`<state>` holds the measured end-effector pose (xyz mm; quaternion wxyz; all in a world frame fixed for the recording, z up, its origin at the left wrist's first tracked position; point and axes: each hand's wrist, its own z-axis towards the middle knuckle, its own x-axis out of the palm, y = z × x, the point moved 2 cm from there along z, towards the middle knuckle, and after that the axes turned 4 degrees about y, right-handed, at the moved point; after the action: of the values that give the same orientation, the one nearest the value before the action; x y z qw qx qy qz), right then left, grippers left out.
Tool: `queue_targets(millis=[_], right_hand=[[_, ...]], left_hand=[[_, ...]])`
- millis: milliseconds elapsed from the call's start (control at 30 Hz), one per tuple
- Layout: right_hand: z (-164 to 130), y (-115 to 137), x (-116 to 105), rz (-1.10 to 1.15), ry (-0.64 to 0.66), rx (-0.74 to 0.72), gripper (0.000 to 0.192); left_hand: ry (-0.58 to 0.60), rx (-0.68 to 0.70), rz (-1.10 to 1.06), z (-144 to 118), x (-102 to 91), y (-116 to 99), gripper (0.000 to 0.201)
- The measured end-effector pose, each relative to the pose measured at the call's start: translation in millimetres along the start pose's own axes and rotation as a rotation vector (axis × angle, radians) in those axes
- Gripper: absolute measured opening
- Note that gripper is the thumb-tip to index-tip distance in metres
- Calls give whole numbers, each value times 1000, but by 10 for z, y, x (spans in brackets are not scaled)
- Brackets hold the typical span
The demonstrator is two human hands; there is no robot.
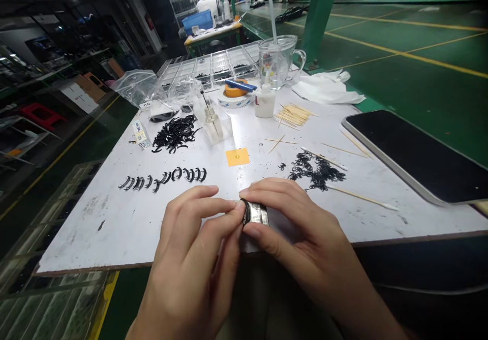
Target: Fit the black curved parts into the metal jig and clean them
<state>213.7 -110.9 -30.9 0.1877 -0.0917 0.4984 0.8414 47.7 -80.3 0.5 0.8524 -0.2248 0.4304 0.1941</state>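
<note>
1. At the lower centre of the frame I see the left hand [194,238] and right hand [293,228] pinching a small grey metal block [258,213] together, a curved black part against its left end.
2. Left of centre, a row of curved black plastic clips [163,178] lies on the white worktable [114,218].
3. Right of centre sits a pile of small black rings [314,170].
4. At the right edge lies a dark flat tablet [419,154].

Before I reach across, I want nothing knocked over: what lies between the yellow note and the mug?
In the head view, a small white bottle stands between the yellow note and the mug, with a tape roll just left of that line.
</note>
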Motion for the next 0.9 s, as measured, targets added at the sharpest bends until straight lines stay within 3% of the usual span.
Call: queue_targets(millis=[167,300,633,900], right_hand=[[5,-2,6,-12,-3,-3,21],[4,-8,5,-6,-9,-5,21],[9,3,0,-6,-4,-6,20],[14,3,18,-36,-14,-18,20]], left_hand=[[-55,-124,-199,-41,32,11,28],[-104,-195,-206,-68,68,-23,28],[-113,-22,14,-57,67,-3,29],[-109,15,118,-31,52,-43,29]])
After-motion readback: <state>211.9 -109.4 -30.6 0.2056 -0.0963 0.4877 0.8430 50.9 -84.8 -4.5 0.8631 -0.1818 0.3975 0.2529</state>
